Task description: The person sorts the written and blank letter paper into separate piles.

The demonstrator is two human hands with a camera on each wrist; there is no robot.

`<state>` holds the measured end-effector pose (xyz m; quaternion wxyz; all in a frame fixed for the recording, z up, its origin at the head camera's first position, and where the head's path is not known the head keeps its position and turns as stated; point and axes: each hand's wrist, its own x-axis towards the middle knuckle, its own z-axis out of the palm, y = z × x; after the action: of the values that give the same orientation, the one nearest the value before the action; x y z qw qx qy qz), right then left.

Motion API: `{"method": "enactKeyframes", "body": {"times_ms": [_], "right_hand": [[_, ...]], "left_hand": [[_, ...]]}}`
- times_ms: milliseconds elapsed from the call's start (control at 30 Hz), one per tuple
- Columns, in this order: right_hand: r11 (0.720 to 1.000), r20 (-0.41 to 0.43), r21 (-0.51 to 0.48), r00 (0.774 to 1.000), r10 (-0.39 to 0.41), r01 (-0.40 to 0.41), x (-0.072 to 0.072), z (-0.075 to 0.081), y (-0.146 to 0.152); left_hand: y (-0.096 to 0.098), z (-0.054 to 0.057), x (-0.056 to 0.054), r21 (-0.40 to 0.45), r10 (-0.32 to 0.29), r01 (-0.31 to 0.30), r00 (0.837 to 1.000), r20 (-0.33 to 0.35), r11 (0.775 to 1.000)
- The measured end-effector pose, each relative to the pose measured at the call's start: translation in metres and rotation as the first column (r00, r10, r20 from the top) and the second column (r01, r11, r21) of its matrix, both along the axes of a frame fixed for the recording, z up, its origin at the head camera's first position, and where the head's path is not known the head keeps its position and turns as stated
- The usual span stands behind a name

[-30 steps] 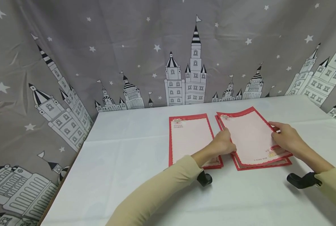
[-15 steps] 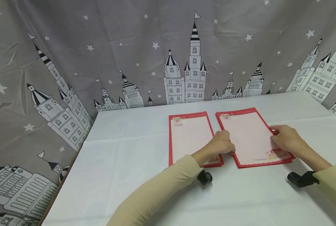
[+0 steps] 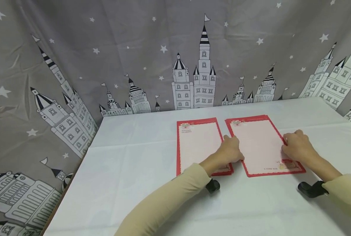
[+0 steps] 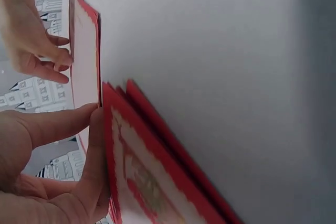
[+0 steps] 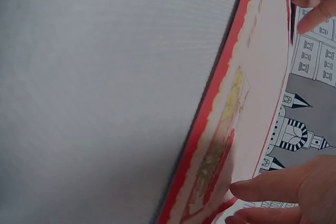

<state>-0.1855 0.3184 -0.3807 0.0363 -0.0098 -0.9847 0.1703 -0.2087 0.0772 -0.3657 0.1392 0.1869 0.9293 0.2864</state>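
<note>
Your left hand and right hand pinch the long sides of the red-edged letter paper between them. It points away from you, far end leaning left.

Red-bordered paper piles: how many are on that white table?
2: the left pile, partly behind the left hand; the right pile, between that hand and the right hand. Lower sheets are mostly hidden.

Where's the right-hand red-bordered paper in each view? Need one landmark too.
Head: right of centre, right-hand paper between both hands.
Left wrist: upper left, right-hand paper as a narrow strip; the larger one, bottom centre, is the left-hand paper.
Right wrist: right-hand paper slants from top right to bottom centre.
Shared landmark: left hand, at its edge.
</note>
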Motion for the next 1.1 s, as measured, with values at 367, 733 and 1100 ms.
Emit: {"method": "enactKeyframes", "body": {"times_ms": [367, 733, 1100], "right_hand": [[0.975, -0.058, -0.173, 0.990, 0.130, -0.138, -0.002, 0.013, -0.053], [0.902, 0.151, -0.367, 0.942, 0.298, -0.227, -0.009, 0.024, -0.107], [0.910, 0.282, -0.375, 0.914, 0.292, -0.175, -0.017, 0.023, -0.141]], "left_hand": [[-0.051, 0.021, -0.015, 0.110, 0.062, -0.057, 0.997, -0.049, 0.992], [-0.116, 0.028, -0.014, 0.026, 0.195, -0.194, 0.972, -0.128, 0.981], [-0.169, 0.011, -0.007, -0.075, 0.284, -0.289, 0.956, -0.067, 0.954]]}}
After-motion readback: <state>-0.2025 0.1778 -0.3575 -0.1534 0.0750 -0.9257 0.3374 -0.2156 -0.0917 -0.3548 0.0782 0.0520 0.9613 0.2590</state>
